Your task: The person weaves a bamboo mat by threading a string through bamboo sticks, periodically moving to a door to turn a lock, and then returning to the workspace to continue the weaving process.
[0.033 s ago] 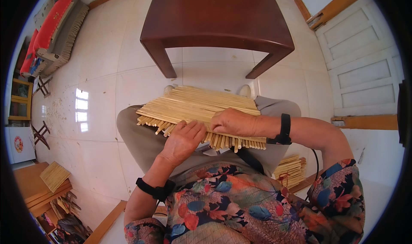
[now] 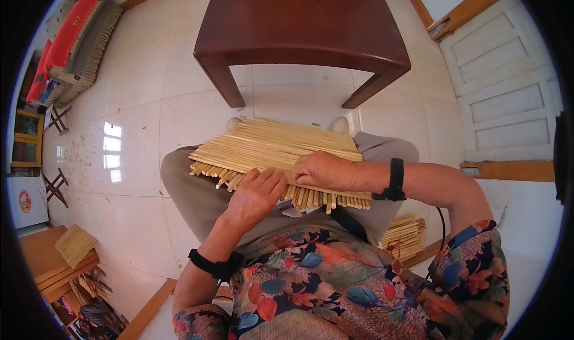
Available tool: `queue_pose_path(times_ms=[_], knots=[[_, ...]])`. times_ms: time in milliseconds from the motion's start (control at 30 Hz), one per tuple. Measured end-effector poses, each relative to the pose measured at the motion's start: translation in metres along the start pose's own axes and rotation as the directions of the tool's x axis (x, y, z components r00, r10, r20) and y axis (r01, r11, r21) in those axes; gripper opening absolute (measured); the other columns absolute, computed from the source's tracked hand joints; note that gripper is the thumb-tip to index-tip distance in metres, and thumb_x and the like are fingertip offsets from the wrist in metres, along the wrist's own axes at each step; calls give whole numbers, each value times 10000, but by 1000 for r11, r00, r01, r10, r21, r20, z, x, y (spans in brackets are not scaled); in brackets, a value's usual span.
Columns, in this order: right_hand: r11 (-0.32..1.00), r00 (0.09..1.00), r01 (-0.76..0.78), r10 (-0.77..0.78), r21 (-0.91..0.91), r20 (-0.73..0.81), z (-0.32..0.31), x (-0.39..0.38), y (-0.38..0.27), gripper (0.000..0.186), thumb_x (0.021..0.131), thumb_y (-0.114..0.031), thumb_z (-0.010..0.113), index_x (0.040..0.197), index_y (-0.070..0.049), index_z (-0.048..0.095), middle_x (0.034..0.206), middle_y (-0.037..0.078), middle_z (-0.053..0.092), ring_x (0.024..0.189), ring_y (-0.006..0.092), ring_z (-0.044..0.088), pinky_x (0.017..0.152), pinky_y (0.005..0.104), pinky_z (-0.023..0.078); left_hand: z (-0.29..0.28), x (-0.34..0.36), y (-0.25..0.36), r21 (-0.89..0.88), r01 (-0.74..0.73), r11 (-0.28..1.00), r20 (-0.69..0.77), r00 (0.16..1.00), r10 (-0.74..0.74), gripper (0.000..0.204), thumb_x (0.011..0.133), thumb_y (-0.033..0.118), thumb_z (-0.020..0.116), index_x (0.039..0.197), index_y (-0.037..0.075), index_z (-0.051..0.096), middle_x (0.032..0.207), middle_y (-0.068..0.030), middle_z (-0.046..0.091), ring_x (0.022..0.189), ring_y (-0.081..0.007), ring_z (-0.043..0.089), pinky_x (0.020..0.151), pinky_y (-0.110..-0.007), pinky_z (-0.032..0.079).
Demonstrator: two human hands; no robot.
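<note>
A mat of pale yellow stalks lies slanted across my lap, with the cut stalk ends jutting out in a ragged row along its near side. My left hand grips this near edge, fingers curled over the stalks. Just to its right, my right hand is closed and pressed down on the mat's top, its fingertips tucked under. Whether a thread or a single stalk is pinched in it is hidden. Both wrists wear black straps.
A dark red wooden table stands ahead of my feet. Bundled stalks lie by my right leg. At the lower left, a smaller stalk piece rests on a wooden cabinet. Folding stools and a red-covered sofa are farther left.
</note>
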State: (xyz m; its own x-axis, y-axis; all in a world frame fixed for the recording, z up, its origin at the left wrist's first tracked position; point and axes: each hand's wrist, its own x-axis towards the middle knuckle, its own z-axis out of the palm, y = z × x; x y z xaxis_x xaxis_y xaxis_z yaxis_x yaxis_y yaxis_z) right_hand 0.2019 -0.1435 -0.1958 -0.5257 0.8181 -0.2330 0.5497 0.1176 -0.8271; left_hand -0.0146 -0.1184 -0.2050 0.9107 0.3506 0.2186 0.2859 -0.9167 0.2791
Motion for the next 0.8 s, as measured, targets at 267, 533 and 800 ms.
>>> queue_pose_path(times_ms=[267,533,800], knots=[[991,991,137,-137,1,-1,7,11,8,100,755,-149,559,749,-49,555,712,133,565,702,332,555,625,390,448,3,0,-1,-18,2,1000,2,1000,-1,331,689,117,530,992,-14,551,1000,-122,566,987,-258,535,830,-401,420],[994,993,107,-107,7,-52,11,3,2,116,778,-155,560,773,-40,542,731,122,523,712,306,544,632,363,441,6,1,1,28,-62,998,-52,997,64,335,662,134,529,960,-15,562,957,-125,572,923,-265,553,787,-380,434],[918,947,125,3,377,-320,-49,25,-37,122,851,-127,525,794,-20,540,713,58,560,656,169,572,613,282,454,8,-1,-3,-1,-88,996,-52,995,88,309,651,135,522,920,-14,555,932,-119,570,902,-266,555,759,-339,437]])
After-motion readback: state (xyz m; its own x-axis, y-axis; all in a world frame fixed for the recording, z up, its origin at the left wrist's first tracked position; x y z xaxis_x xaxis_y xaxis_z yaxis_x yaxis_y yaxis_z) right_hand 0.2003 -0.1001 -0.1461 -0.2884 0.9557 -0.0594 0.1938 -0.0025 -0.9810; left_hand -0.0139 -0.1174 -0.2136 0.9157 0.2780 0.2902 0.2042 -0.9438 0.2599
